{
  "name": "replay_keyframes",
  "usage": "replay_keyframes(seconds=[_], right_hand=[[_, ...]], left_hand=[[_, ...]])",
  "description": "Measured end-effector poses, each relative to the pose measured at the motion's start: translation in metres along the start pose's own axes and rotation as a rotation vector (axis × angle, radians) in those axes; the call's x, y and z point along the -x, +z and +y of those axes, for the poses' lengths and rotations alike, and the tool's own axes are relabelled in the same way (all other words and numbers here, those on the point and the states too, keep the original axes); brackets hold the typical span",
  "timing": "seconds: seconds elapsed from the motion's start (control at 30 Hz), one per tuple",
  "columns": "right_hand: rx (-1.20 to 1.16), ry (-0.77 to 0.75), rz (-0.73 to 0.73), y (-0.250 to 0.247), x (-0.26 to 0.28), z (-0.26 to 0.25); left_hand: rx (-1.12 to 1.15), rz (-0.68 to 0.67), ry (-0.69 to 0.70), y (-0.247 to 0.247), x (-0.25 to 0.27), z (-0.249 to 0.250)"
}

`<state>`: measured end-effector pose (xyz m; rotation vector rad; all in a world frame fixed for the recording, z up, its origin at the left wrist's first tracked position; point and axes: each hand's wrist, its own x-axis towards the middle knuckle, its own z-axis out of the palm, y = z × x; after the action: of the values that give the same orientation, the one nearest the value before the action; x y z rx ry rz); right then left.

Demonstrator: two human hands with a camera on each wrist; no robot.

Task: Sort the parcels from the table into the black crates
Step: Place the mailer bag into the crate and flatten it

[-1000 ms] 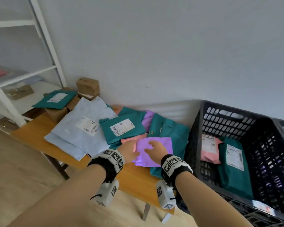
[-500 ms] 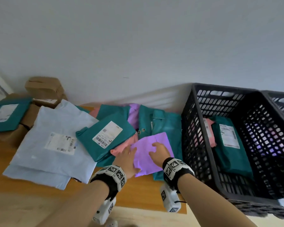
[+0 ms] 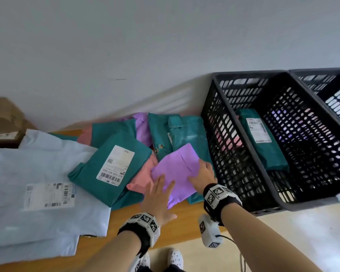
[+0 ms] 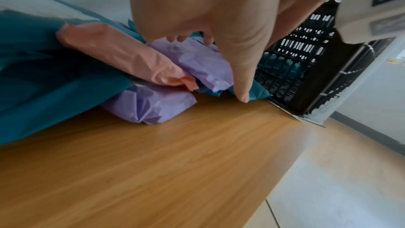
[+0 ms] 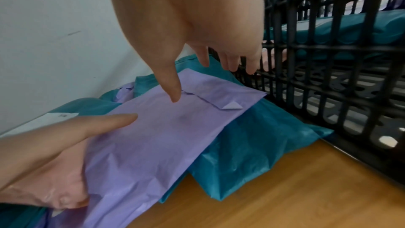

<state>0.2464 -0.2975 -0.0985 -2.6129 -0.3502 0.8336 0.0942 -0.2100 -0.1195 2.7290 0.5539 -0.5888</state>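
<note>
A flat purple parcel [image 3: 177,171] lies on top of the teal and pink parcels at the right end of the wooden table [image 3: 186,218]. My left hand [image 3: 161,191] rests on its near left part with straight fingers. My right hand [image 3: 202,172] sits at its right edge, thumb on top and fingers hanging past the edge beside the crate. In the right wrist view the thumb of my right hand [image 5: 186,37] touches the purple parcel [image 5: 164,136]. The black crate [image 3: 234,122] stands just to the right. It holds a teal parcel [image 3: 263,142] and a pink one.
A labelled teal parcel [image 3: 114,163] and large pale blue parcels [image 3: 47,193] cover the table's left part. Cardboard boxes [image 3: 4,118] stand at the far left by the wall. A second black crate [image 3: 334,95] sits further right. Another purple parcel [image 4: 151,105] lies under the pile.
The view has tipped down and shifted right. My right hand has slid to the purple parcel's right edge. My left hand has drawn back to its near left corner.
</note>
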Motion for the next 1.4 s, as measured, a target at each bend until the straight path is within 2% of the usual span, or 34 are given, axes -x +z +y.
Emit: replay_keyframes(seconds=[0.1,0.3,0.47,0.67,0.83,0.97,1.07,1.2,1.4], right_hand=[[-0.018,0.044,-0.022,0.003,-0.003,0.005],[-0.016,0.043,-0.005,0.007,-0.003,0.011],[-0.103,0.09,-0.061,0.005,-0.008,0.015],[-0.11,0.065,-0.025,-0.001,-0.004,0.022],[-0.1,-0.033,-0.002,-0.014,0.004,0.019],[-0.065,-0.111,0.06,-0.03,0.009,0.006],[-0.09,-0.166,0.113,-0.045,0.012,-0.006],[-0.084,-0.252,0.13,-0.063,0.013,-0.027],[-0.175,-0.405,0.116,-0.088,0.025,-0.065]], left_hand=[[-0.055,0.004,0.025,0.008,0.002,0.007],[-0.037,0.096,-0.036,0.023,0.002,0.005],[-0.068,0.137,-0.031,0.025,-0.003,0.004],[-0.111,0.152,-0.014,0.013,-0.007,0.0],[0.131,0.305,0.004,-0.009,-0.006,0.002],[0.275,0.366,-0.014,-0.038,-0.004,0.003],[0.232,0.378,-0.018,-0.062,-0.004,0.002],[0.307,0.573,-0.01,-0.089,-0.004,0.001],[0.353,0.622,0.003,-0.145,-0.008,-0.015]])
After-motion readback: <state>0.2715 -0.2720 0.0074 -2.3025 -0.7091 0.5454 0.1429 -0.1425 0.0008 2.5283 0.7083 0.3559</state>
